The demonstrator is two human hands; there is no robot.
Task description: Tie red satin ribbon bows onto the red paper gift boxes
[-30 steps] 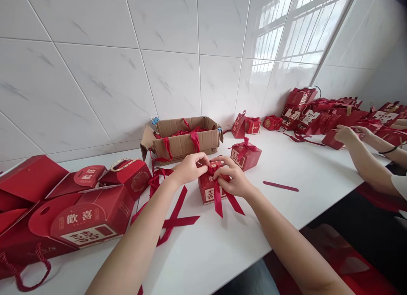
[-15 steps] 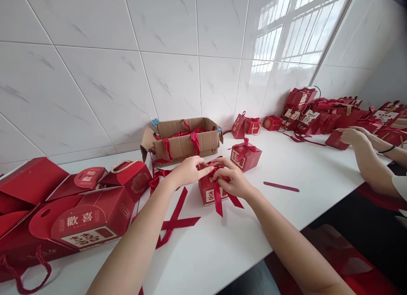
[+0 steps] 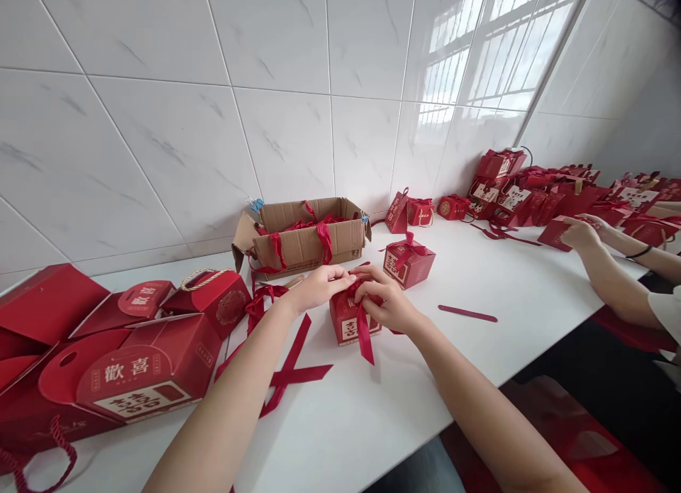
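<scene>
A small red gift box with a white panel on its front stands on the white table between my hands. My left hand pinches the red ribbon at the top of the box from the left side. Closed on the same ribbon from the right is my right hand, with one ribbon end hanging down the box front. My fingers hide the knot and most of the lid. Just behind, a second gift box carries a tied bow. More ribbon lies crossed on the table by my left forearm.
An open cardboard carton holding ribbons stands against the tiled wall. Larger red boxes crowd the left. A flat dark-red strip lies to the right. Farther right are piled gift boxes and a co-worker's hands on another box.
My fingers stay on the ribbon, shifting slightly. The ribbon end on the right of the box, spread out before, is now mostly hidden behind my right hand.
</scene>
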